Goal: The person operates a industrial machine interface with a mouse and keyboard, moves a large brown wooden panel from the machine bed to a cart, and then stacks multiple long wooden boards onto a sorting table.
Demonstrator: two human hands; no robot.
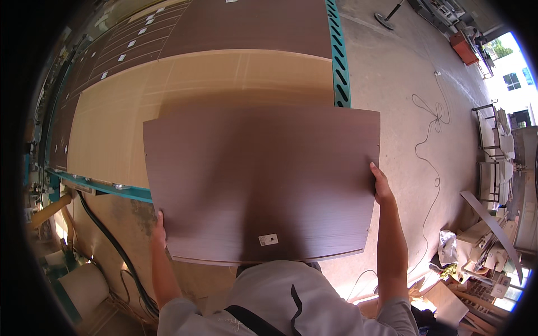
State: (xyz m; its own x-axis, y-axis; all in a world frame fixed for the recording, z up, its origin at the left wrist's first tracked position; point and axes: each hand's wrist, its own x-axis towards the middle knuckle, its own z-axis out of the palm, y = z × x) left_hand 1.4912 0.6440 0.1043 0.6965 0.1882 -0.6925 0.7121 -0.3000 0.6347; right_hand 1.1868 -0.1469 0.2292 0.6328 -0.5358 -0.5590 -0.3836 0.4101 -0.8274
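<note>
A wide dark brown wood-grain panel (263,173) spans the space before me, its near edge close to my body. My left hand (159,231) grips its left edge near the front corner, thumb on top. Farther up the right edge, my right hand (381,183) holds it with the thumb over the face; the other fingers of both hands are hidden by the panel. A white label (268,239) sticks near its front edge. Beyond it, the panel overlaps the view of a machine bed bearing a bare tan board (224,78).
More brown panels (252,25), some in labelled strips, lie across the bed's far side. A slotted green rail (339,61) edges the bed. Black hose (115,246) runs at lower left. A thin cable (428,151) trails over the floor at right, near scrap boards and cartons (476,246).
</note>
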